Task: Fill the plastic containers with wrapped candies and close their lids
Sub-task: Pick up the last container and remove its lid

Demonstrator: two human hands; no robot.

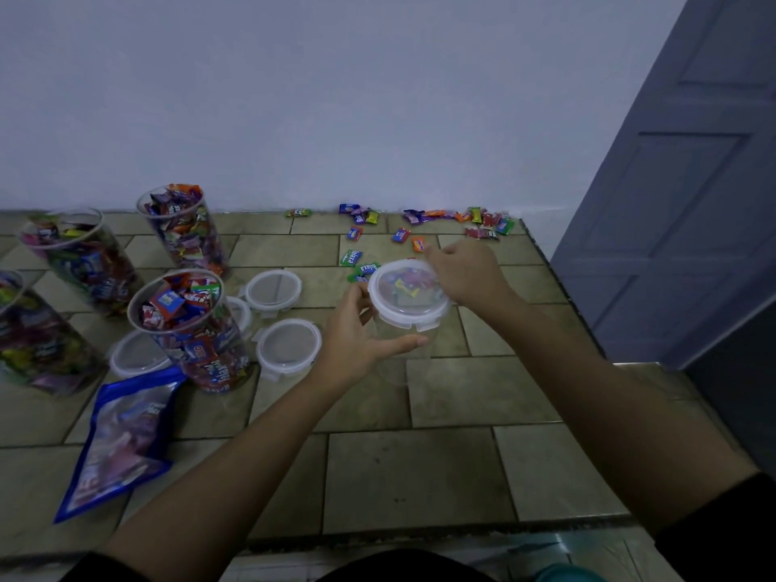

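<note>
- A blue candy bag (121, 434) lies flat near the surface's (420, 476) front-left corner; its print is too blurred to read.
- The left hand (361, 329) grips a clear container (399, 359) standing mid-surface, with the thumb across its near wall and the fingers round the left side.
- The lid (405, 298) sits on top of that container. The right hand (466, 273) has its fingers curled over the lid's far-right rim.
- Coloured wrappers show through the lid, but the fill level cannot be told through the clear wall.
- Three spare lids (289, 344) lie flat just left of the left hand; a fourth is mostly hidden behind a filled container (197, 329).
- Three more filled containers, all open, stand toward the left edge; the leftmost is cut off by the frame.
- Loose candies (420, 218) lie scattered along the far edge, toward the far-right corner.
- The surface is tan tile. A plain pale wall (378, 98) rises behind it, and a grey panelled door (693, 203) stands to the right.
</note>
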